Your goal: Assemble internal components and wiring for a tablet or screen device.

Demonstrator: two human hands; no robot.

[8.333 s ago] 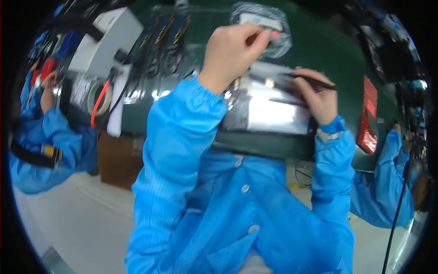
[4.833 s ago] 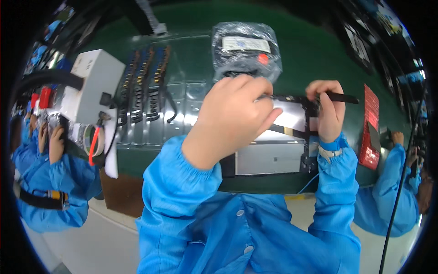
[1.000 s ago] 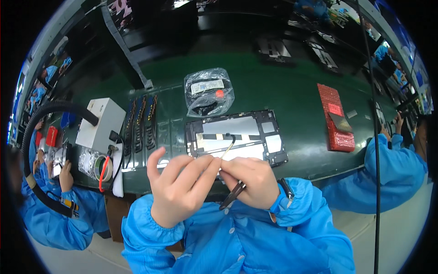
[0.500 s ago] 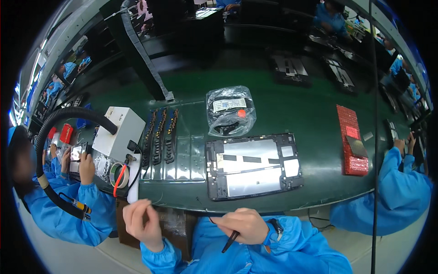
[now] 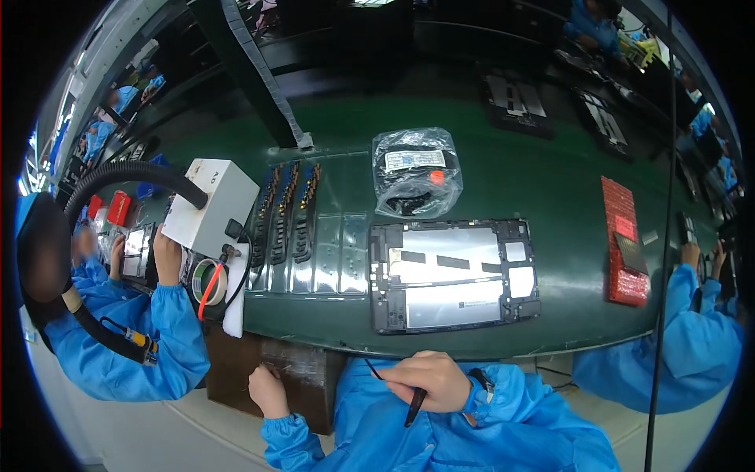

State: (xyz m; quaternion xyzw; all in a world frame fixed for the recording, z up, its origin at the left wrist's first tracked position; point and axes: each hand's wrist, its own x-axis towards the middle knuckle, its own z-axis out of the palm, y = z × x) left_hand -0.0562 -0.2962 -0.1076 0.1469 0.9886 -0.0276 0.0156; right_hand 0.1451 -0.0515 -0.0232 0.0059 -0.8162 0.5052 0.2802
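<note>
On the green counter (image 5: 550,181) the black-framed rectangular tablet chassis (image 5: 454,275) now lies untouched, both hands having withdrawn below the edge: right hand (image 5: 429,379) gripping a slim black stylus (image 5: 414,406), left hand (image 5: 269,390) loosely curled, apparently empty.

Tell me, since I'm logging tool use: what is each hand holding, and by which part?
The right hand grips a slim black tool by its upper end, tip pointing down. The left hand reaches by the brown box; nothing visibly held.

Tablet frame (image 5: 454,275): black plastic rim, glossy metal back plate. Bag (image 5: 414,170): clear crinkled plastic, shiny. Bench top (image 5: 550,189): matt green mat. Sleeves: smooth blue cloth.
</note>
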